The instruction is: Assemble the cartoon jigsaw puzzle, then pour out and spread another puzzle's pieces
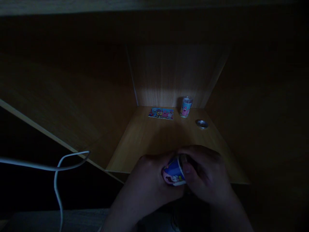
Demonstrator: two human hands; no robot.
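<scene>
Near the front edge of the wooden shelf, my left hand (pixel 151 177) is wrapped round a small can (pixel 173 171) with a blue and pink cartoon label. The can lies tilted between both hands. My right hand (pixel 209 174) closes over its right end, the thumb pressed near the rim; that end is mostly covered by fingers. Farther back stands a clear-topped can (pixel 185 109) with a pink cartoon figure on its label. To its left a flat cartoon-printed sheet (pixel 161 113) lies on the shelf. A round silver metal lid or ring (pixel 202 124) rests at the right.
Dark wooden side walls and a back panel (pixel 173 74) enclose the shelf (pixel 142 138). A board edge (pixel 145 5) runs across the top. At the lower left a white cable (pixel 56 174) hangs in a loop. The lighting is dim.
</scene>
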